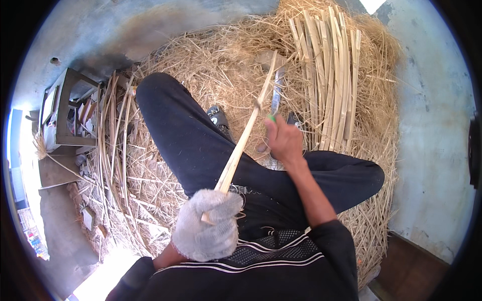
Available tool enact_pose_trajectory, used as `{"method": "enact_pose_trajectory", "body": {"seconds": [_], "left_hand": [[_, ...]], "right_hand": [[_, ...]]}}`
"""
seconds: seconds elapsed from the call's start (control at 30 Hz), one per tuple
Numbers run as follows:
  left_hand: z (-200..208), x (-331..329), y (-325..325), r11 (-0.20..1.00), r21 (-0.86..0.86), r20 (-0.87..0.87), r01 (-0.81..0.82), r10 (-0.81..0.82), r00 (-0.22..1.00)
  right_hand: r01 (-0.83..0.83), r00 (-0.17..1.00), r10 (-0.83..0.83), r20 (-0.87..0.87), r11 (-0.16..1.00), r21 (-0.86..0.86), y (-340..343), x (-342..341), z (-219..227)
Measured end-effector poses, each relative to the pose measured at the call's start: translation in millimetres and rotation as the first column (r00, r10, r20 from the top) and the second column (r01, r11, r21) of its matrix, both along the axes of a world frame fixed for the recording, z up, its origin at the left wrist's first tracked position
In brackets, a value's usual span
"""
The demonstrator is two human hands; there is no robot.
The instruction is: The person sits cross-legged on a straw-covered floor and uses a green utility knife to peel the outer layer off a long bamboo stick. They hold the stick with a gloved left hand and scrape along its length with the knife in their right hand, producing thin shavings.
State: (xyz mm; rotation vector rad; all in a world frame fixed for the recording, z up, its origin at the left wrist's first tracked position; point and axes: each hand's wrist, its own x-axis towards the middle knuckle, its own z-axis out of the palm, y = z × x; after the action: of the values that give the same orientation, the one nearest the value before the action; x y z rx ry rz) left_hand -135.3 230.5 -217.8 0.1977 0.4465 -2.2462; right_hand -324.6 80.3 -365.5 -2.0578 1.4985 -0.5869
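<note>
My left hand [208, 226], in a whitish knitted glove, is closed round the lower end of a long pale split bamboo strip [246, 135]. The strip slants up and away to the right, and a darker node shows partway along it. Bare, my right hand [286, 142] grips a knife [276, 93] by its handle, of which a bit of green shows by the thumb. Its blade points away from me, just right of the strip. Whether blade and strip touch, I cannot tell.
A row of split bamboo strips [329, 75] lies at the far right on heaped shavings [211, 55]. More long strips [113, 135] lie at the left near a wooden cabinet [75, 110]. Walls [432, 125] rise on the right and behind. My bent legs [175, 125] frame the middle.
</note>
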Motion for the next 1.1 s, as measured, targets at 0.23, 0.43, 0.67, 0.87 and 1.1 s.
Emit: {"method": "enact_pose_trajectory", "body": {"seconds": [0.23,0.43,0.67,0.87,1.1], "left_hand": [[-14,-2,-5,0.992,0.014,0.013,-0.127,0.127,0.992],[-10,-1,-5,0.986,0.134,0.063,-0.099,0.091,0.994],[-17,2,-2,0.991,0.028,0.006,-0.133,0.133,0.991],[-25,2,8,0.988,-0.011,-0.004,-0.152,0.152,0.988],[-23,0,6,0.986,0.001,0.037,-0.169,0.169,0.985]], "right_hand": [[-0.266,0.927,0.273,0.258,0.962,-0.064,49,17,61],[-0.391,0.845,0.391,0.365,0.917,-0.079,69,27,78],[-0.391,0.892,0.371,0.259,0.92,0.028,52,22,79],[-0.175,0.984,0.17,0.049,0.978,0.114,39,18,60],[-0.264,0.963,0.256,0.087,0.96,0.095,51,20,70]]}}
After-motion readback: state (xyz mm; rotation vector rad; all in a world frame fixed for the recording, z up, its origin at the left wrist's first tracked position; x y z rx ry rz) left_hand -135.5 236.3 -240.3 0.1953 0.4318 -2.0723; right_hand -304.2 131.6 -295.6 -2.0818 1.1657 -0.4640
